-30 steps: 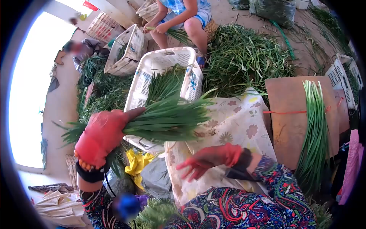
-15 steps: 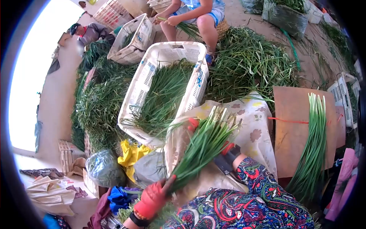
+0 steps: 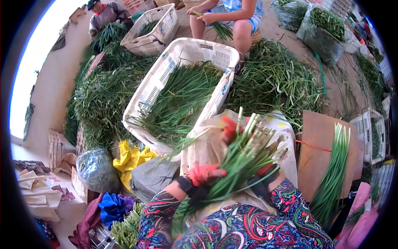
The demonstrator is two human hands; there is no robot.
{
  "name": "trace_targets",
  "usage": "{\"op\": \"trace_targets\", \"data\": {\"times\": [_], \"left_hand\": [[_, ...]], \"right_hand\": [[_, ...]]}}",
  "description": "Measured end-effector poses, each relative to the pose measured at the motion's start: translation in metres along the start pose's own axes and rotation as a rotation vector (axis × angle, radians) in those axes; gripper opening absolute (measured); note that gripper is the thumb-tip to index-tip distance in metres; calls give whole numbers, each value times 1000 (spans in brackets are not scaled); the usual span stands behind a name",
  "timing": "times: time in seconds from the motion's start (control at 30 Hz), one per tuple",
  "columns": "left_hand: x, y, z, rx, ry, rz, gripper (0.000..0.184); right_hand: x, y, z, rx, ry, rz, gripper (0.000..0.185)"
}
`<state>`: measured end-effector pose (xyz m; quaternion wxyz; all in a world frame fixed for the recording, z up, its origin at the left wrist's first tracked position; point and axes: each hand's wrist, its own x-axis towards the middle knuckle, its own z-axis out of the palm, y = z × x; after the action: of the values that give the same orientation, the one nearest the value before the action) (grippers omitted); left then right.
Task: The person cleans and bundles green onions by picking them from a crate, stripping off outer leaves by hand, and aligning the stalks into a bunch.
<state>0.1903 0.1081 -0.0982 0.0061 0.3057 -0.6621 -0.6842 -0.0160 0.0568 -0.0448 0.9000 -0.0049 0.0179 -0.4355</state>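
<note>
A loose bunch of garlic chives [image 3: 236, 166] lies slanted over my lap, pale cut ends up and to the right, green leaves toward me. My right hand [image 3: 230, 130], in a red glove, is wrapped round it from beneath, with blurred fingers showing at its far side and the palm hidden. At the near left side of the leaves, my left hand [image 3: 205, 173], also red-gloved, has its fingers drawn together on some strands, slightly blurred. A patterned cloth [image 3: 286, 133] is spread under the bunch.
Ahead stands a white plastic crate [image 3: 139, 89] holding chives. Chive heaps [image 3: 277, 79] flank it. On the right, a neat chive bundle [image 3: 331, 166] lies on a brown board [image 3: 313, 141] with a red tie [image 3: 306, 143]. A person [image 3: 232, 16] sits beyond the crate, another person [image 3: 107, 16] farther left.
My left hand has moved up and right from the leaf tips to the middle of the bunch. The bunch has shifted right and its stems have spread. The view has tilted slightly.
</note>
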Motion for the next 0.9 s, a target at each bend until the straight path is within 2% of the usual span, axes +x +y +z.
{"op": "trace_targets", "data": {"times": [0.03,0.1,0.13,0.17,0.2,0.23,0.3,0.37,0.4,0.47,0.5,0.53,0.57,0.6,0.63,0.67,0.7,0.77,0.8,0.83,0.87,0.9], "left_hand": [[11,1,12,-785,-74,-97,44],[-1,52,8,-779,-91,-45,43],[-7,78,3,-992,-229,12,44],[-9,74,3,-961,-205,-1,44],[-12,68,5,-930,-179,-14,44],[-15,64,5,-899,-152,-26,44],[-29,67,4,-956,-115,-80,39],[-40,50,8,-967,-82,-146,37],[-48,46,8,-908,-48,-73,34],[-60,37,16,-928,10,-4,34],[-66,32,20,-937,39,31,34],[-72,29,25,-1028,54,30,34],[-82,16,26,-771,128,-16,42],[-87,4,31,-874,126,68,46],[-91,-5,34,-976,121,154,50],[-114,10,32,-1141,236,31,57],[-127,-12,36,-1371,264,-10,59],[-144,-65,59,-1835,305,-103,65],[-153,-67,58,-1826,332,222,67],[-159,-70,56,-1800,437,365,69],[-166,-68,53,-1770,542,514,71],[-172,-67,49,-1739,639,662,73]], "right_hand": [[-3,-7,5,50,61,-36,56],[-7,-22,10,153,178,-113,48],[-4,-34,-1,21,210,-45,47],[1,-40,-6,-110,241,22,46],[-1,-41,1,-87,313,84,45],[4,-48,-11,-214,264,185,44],[18,-38,-14,-320,284,166,45],[33,-28,-7,-455,400,45,40],[40,-23,-2,-527,463,-9,38],[49,-26,12,-474,470,63,35],[58,-38,-4,-274,312,59,29],[69,-54,-15,-134,448,0,27],[73,-72,-16,-219,379,-42,27],[80,-95,-22,-336,429,-155,27],[85,-110,-17,-616,509,-261,29],[98,-112,-8,-1085,679,-211,31],[108,-113,-2,-1558,833,-152,35],[131,-95,-52,-1779,394,-212,42],[144,-71,-52,-1878,257,-87,47],[156,-52,-58,-2127,2,3,48],[169,-25,-45,-2243,-138,155,51],[180,-1,-62,-2545,-315,107,48]]}}
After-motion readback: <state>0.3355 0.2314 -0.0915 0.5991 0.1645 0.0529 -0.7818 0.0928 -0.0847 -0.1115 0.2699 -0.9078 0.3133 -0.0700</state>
